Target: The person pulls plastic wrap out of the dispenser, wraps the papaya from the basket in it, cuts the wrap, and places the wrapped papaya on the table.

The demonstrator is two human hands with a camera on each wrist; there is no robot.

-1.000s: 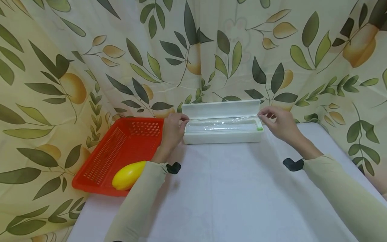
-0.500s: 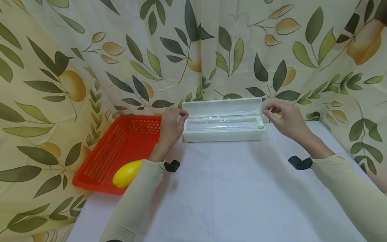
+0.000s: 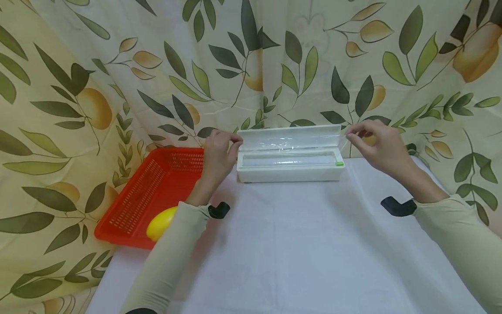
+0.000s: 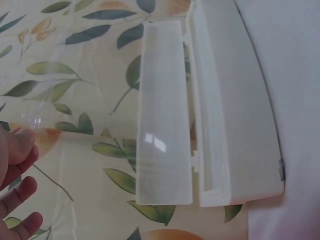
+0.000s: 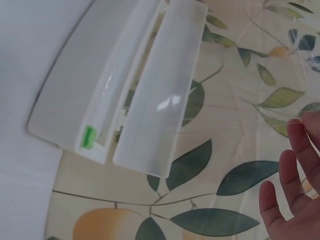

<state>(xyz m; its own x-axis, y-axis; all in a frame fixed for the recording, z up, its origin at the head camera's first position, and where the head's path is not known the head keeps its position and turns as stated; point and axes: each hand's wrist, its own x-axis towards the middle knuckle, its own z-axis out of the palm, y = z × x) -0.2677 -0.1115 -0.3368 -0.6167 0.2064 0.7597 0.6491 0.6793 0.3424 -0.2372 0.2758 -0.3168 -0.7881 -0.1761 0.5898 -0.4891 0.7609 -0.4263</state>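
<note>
A white cling film dispenser box (image 3: 290, 175) stands at the back of the table with its lid (image 4: 165, 115) raised. Inside lies the film roll (image 3: 288, 161), and a green slider (image 5: 89, 137) sits at the box's right end. Between both hands stretches a sheet of clear cling film (image 3: 286, 143), passing in front of the raised lid. My left hand (image 3: 217, 157) pinches its left edge between thumb and forefinger, just above the box's left end. Beyond the right end, my right hand (image 3: 380, 148) pinches the other edge, its remaining fingers loosely bent in the right wrist view.
A red plastic basket (image 3: 103, 233) stands on the left, beside the left forearm. In it lies a yellow oval fruit (image 3: 158, 224), partly hidden by the sleeve. White cloth (image 3: 298, 244) covers the table; a leaf-patterned curtain (image 3: 164, 26) hangs behind.
Both hands have risen a little, the right one also drifting right. The film between them has lifted from the roll up across the lid.
</note>
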